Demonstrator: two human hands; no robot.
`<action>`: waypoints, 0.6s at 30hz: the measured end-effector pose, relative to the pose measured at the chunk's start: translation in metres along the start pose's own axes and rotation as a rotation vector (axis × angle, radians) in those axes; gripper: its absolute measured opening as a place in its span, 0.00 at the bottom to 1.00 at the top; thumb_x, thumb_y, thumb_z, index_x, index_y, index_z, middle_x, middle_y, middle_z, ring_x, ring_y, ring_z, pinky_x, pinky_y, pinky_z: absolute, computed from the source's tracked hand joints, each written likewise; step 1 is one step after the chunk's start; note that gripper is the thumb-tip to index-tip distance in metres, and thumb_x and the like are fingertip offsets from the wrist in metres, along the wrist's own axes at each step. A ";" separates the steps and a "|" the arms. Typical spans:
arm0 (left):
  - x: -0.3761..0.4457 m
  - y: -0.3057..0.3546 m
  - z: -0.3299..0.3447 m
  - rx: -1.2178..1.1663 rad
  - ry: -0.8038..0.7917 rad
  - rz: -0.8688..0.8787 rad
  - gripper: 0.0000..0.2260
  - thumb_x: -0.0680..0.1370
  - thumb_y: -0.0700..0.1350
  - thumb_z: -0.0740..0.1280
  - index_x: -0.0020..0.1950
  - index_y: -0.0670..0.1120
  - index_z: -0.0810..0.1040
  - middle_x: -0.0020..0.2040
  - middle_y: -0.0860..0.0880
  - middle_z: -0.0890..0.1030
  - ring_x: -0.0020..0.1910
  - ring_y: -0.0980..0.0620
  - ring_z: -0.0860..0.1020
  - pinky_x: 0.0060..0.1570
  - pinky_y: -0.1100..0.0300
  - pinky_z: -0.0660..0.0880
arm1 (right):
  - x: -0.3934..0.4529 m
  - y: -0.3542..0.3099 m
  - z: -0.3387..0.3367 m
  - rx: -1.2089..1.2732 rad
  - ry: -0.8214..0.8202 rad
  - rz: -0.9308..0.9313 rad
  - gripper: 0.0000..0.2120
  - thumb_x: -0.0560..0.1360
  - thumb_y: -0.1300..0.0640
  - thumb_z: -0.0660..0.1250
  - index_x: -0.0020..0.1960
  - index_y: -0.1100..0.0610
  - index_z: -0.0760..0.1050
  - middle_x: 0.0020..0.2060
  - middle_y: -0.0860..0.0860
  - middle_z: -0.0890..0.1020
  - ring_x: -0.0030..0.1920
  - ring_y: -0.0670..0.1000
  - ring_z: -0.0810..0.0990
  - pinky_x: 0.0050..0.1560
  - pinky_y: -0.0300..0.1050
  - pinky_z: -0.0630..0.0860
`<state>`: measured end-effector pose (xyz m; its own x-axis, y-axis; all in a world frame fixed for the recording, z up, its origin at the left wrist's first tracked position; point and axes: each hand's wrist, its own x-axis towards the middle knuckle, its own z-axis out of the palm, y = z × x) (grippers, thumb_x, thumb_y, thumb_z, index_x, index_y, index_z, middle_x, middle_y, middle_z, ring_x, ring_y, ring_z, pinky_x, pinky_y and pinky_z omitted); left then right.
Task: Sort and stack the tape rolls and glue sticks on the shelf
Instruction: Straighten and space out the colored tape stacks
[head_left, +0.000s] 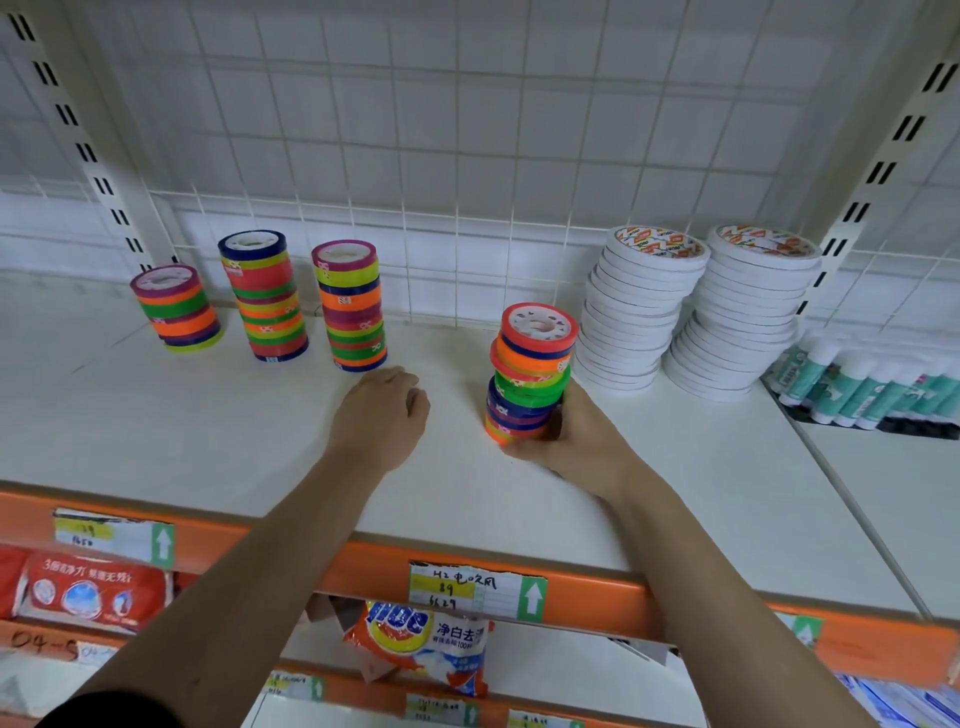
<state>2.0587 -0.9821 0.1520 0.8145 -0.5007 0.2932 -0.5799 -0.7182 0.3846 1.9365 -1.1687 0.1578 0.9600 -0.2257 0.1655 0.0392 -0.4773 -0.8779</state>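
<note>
Right hand (563, 436) grips leaning coloured stack (530, 371) at its base; left hand (387, 402) loosely curled, empty, should steady the top while sliding

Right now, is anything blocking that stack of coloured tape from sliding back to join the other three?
Nothing visible. The right hand holds the leaning coloured stack; bare shelf lies between it and the nearest coloured stack. The left hand rests just beside that path.
</note>
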 end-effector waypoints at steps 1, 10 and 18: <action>0.000 0.000 0.000 0.003 0.000 -0.003 0.13 0.80 0.45 0.57 0.56 0.40 0.77 0.51 0.46 0.78 0.53 0.47 0.75 0.54 0.55 0.72 | -0.001 0.000 -0.001 0.001 -0.019 0.013 0.29 0.63 0.62 0.75 0.61 0.49 0.70 0.51 0.46 0.81 0.51 0.46 0.80 0.49 0.43 0.77; -0.001 0.001 -0.002 -0.012 -0.006 -0.039 0.13 0.79 0.44 0.57 0.55 0.39 0.77 0.52 0.45 0.79 0.52 0.47 0.76 0.53 0.55 0.73 | -0.001 -0.003 0.004 -0.067 0.037 0.012 0.33 0.58 0.50 0.79 0.60 0.53 0.73 0.52 0.49 0.81 0.54 0.48 0.80 0.56 0.52 0.78; -0.002 0.004 -0.003 -0.028 0.006 -0.036 0.13 0.79 0.43 0.58 0.57 0.38 0.77 0.56 0.44 0.78 0.56 0.46 0.75 0.55 0.56 0.71 | 0.000 0.004 0.008 -0.163 0.038 0.082 0.33 0.61 0.47 0.79 0.62 0.51 0.71 0.52 0.48 0.81 0.51 0.48 0.79 0.54 0.47 0.78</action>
<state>2.0547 -0.9820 0.1556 0.8349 -0.4717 0.2838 -0.5504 -0.7219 0.4194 1.9389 -1.1640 0.1509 0.9467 -0.3005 0.1159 -0.0877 -0.5867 -0.8050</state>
